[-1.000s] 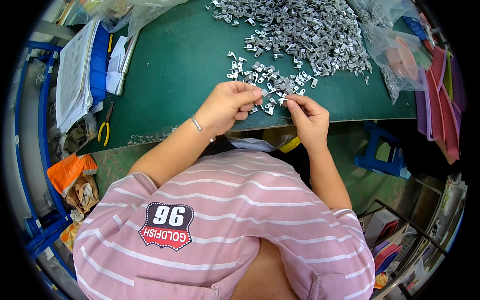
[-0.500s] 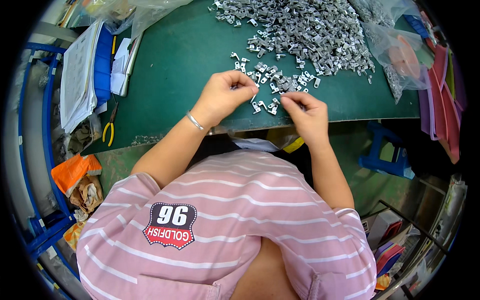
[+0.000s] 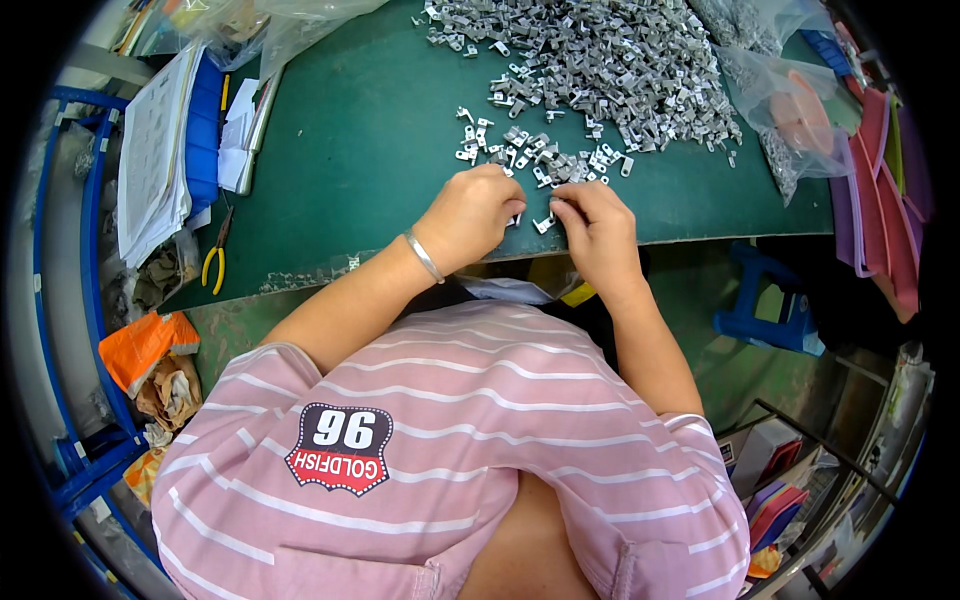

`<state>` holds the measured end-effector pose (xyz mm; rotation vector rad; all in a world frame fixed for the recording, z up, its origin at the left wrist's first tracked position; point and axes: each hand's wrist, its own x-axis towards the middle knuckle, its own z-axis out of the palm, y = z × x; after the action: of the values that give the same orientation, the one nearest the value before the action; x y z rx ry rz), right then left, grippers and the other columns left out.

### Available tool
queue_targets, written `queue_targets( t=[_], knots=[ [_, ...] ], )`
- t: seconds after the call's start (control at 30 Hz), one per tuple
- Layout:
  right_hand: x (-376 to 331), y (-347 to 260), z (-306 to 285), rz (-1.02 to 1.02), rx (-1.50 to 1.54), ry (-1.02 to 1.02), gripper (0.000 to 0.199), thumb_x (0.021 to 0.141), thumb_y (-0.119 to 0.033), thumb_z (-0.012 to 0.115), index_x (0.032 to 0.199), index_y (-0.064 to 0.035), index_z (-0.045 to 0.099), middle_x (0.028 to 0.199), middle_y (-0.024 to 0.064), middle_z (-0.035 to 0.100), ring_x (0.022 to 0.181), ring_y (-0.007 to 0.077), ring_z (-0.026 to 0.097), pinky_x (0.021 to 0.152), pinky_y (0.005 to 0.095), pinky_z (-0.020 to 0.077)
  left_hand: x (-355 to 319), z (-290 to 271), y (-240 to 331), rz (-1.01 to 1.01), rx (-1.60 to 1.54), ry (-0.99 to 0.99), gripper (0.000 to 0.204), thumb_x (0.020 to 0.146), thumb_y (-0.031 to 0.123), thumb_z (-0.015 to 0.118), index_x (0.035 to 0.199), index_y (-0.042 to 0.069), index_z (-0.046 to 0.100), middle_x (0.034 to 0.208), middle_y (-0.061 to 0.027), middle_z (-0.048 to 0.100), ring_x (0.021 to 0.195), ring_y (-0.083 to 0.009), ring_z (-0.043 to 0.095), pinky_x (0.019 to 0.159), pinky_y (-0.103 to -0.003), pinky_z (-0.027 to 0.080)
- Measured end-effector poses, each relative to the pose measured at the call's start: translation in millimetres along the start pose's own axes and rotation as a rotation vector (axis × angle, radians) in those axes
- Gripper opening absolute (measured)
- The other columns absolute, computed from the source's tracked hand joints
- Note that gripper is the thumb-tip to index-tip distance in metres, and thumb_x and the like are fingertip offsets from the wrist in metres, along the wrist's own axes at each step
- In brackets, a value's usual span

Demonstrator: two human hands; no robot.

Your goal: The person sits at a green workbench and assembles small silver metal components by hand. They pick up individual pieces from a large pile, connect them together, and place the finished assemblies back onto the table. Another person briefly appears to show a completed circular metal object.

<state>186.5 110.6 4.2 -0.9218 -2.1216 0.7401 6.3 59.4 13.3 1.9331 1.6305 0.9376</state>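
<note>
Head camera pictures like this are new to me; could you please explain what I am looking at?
A wide-angle camera worn on the person's head looks down, so the edges bend. The two bare hands are the person's own: left hand and right hand, side by side at the near edge of a green mat. Both work small metal clips; what each grip holds is hidden by the fingers. A big clip pile lies farther back. Left of the mat lie papers and yellow pliers.

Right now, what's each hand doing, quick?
Left hand: fingers curled over small metal parts at the green mat's edge; grip cannot be told.
Right hand: the same, fingertips hidden.
</note>
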Motion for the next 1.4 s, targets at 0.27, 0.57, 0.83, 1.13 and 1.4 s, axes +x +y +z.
queue_targets(
  t=[0.27, 0.57, 0.83, 1.13, 1.4],
  knots=[
    [-10.0, -3.5, -9.1, 0.644, 1.621, -0.172, 0.013, 0.09, -0.007, 0.052, 0.102, -0.0018, 0.053, 0.082, 0.0095, 0.057, 0.06, 0.0091, 0.048, 0.045, 0.0181, 0.0367, -4.7, -8.7, 7.8, -0.527, -1.041, -0.039, 0.011, 0.082, 0.007, 0.066, 0.088, -0.002, 0.066, 0.073, 0.0003, 0.059, 0.059, -0.0051, 0.047, 0.052, -0.019, 0.036],
    [-10.9, -2.6, -12.0, 0.393, 0.813, -0.224, 0.013, 0.083, -0.011, 0.062, 0.091, -0.0018, 0.059, 0.074, 0.0058, 0.057, 0.061, 0.0125, 0.053, 0.05, 0.0252, 0.042, -8.7, -12.4, 8.4, -0.649, -1.269, -0.013, 0.014, 0.082, 0.008, 0.064, 0.094, -0.001, 0.065, 0.073, -0.0024, 0.059, 0.058, -0.0058, 0.05, 0.047, -0.017, 0.035],
    [-14.1, -8.2, -5.6, 0.558, 0.665, -0.151, 0.017, 0.081, -0.015, 0.067, 0.087, 0.0003, 0.061, 0.074, 0.0035, 0.058, 0.059, 0.0104, 0.052, 0.049, 0.0245, 0.0418, -2.9, -27.7, 3.4, -0.669, -1.436, 0.149, 0.009, 0.082, 0.008, 0.062, 0.085, 0.001, 0.059, 0.067, -0.0009, 0.055, 0.06, -0.0086, 0.051, 0.046, -0.018, 0.032],
    [-16.0, 2.4, -17.3, 0.696, 1.706, -0.217, 0.019, 0.09, -0.015, 0.055, 0.101, 0.0004, 0.055, 0.078, 0.008, 0.057, 0.053, 0.0069, 0.044, 0.04, 0.0168, 0.0309, -14.4, -9.7, -2.8, -0.08, -0.049, -0.103, 0.016, 0.073, 0.012, 0.073, 0.085, 0.003, 0.066, 0.068, -0.0043, 0.057, 0.063, -0.0133, 0.054, 0.058, -0.027, 0.044],
    [10.3, -4.4, -3.3, 0.129, 0.136, -0.098, 0.012, 0.083, -0.01, 0.059, 0.092, -0.0045, 0.065, 0.074, 0.0047, 0.059, 0.065, 0.0207, 0.06, 0.056, 0.0331, 0.0477, -16.9, -24.3, -6.0, -0.591, -1.2, -0.079, 0.013, 0.084, 0.011, 0.061, 0.091, 0.001, 0.06, 0.078, -0.0061, 0.058, 0.067, -0.0144, 0.055, 0.053, -0.025, 0.042]
  ],
)
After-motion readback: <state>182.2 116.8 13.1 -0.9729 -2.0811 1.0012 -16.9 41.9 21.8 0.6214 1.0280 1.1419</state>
